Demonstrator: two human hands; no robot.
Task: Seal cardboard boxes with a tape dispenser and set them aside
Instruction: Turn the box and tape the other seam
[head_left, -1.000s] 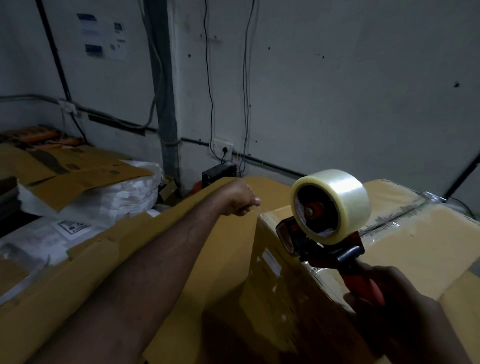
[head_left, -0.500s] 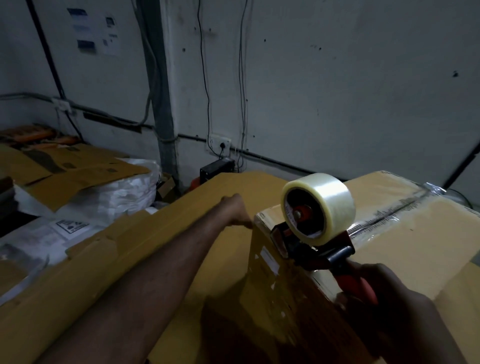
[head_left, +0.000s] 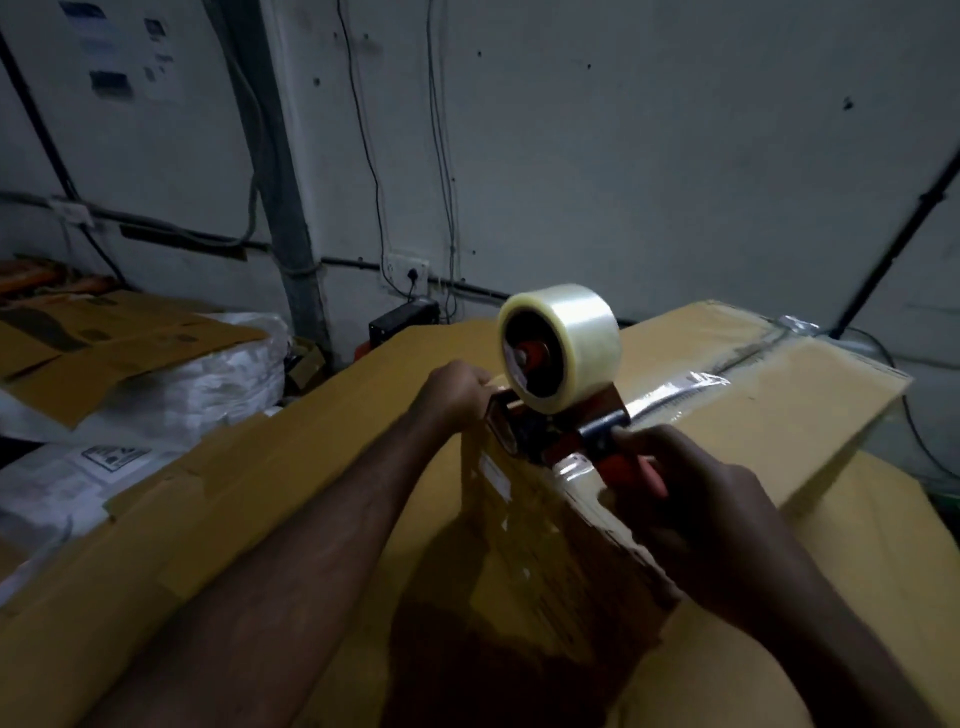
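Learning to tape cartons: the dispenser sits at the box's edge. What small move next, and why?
Probably tilt the tape dispenser down over the edge to tear the strip. Tape already covers the top seam of the cardboard box, the right hand grips the handle, and the left hand is at the corner.

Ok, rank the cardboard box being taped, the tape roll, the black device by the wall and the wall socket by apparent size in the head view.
1. cardboard box
2. tape roll, though it is nearer the camera than the rest
3. black device and wall socket: too alike to rank
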